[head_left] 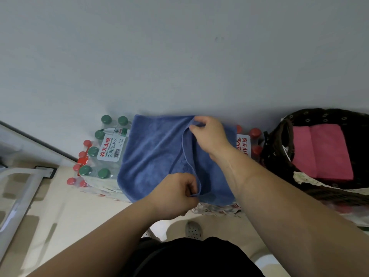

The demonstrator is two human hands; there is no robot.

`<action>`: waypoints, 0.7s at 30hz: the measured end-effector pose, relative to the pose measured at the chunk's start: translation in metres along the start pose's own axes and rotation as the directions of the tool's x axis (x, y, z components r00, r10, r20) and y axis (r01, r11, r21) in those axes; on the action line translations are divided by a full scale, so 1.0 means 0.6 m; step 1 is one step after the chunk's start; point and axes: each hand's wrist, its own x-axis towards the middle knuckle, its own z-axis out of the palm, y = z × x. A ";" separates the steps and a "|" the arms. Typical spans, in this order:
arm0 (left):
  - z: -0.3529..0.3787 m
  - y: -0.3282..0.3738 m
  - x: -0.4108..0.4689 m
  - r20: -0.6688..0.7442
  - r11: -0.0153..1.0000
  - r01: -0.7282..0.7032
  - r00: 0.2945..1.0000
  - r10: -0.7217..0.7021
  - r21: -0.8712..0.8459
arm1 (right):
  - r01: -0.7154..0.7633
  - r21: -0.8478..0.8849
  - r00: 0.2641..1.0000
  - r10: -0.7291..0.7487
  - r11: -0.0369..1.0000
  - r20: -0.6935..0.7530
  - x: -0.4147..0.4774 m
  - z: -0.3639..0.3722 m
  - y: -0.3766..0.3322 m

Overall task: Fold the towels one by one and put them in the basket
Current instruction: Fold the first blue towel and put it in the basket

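Note:
A blue towel (153, 156) lies spread over packs of bottled water against the wall. Its right part is folded over toward the middle, leaving a raised edge down the centre. My left hand (175, 194) pinches the near corner of that folded edge. My right hand (209, 134) pinches the far corner of the same edge near the wall. At the right stands a dark wicker basket (279, 156) with a lace-trimmed liner, and a folded pink towel (327, 150) lies inside it.
Shrink-wrapped water bottles with green caps (99, 150) and red caps (253, 140) lie under the towel. A white plastic frame (18, 188) stands at the left on the beige floor. A grey perforated shoe (193, 229) shows below.

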 end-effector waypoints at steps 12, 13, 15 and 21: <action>0.077 0.057 0.065 0.256 0.996 -0.082 0.964 0.068 0.046 | -0.107 -0.227 0.993 0.093 0.968 -0.070 0.010 -0.107 0.067; 0.077 0.057 0.067 0.252 0.998 -0.062 0.966 0.053 0.028 | -0.105 -0.330 0.994 0.106 0.938 -0.015 0.004 -0.103 0.073; 0.065 0.053 0.065 0.136 0.998 -0.061 0.989 0.063 -0.015 | -0.031 -0.548 0.999 0.045 0.836 0.012 -0.012 -0.088 0.080; -0.008 -0.043 0.075 -0.494 0.926 0.007 0.847 0.195 0.377 | 0.163 -0.799 0.985 -0.053 0.579 0.162 -0.064 -0.041 0.093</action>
